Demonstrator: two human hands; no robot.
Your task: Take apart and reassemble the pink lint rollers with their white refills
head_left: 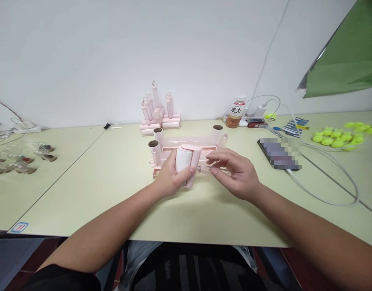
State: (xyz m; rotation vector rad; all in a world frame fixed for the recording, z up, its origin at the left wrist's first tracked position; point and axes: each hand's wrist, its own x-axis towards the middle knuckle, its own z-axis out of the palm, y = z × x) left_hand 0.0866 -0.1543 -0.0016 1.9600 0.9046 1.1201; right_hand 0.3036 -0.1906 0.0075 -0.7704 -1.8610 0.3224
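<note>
A lint roller (183, 161) with a white roll and pale pink cover is gripped by my left hand (169, 176), whose thumb presses on the cover. From its right side sticks out a see-through pink handle (204, 170). My right hand (236, 173) has its thumb and curled fingers around the far end of this handle; the palm side is partly hidden. Just behind my hands stand cardboard-cored rolls (154, 150) and a clear handle (223, 140), beside a pink open cover or tray (190, 149) on the table.
Several pink lint rollers (160, 124) with upright handles stand by the wall. A drink bottle (234, 113), a phone (278, 155) on a white cable (325, 202) and yellow-green small items (337, 137) lie to the right. Bagged items (22, 159) lie at the left.
</note>
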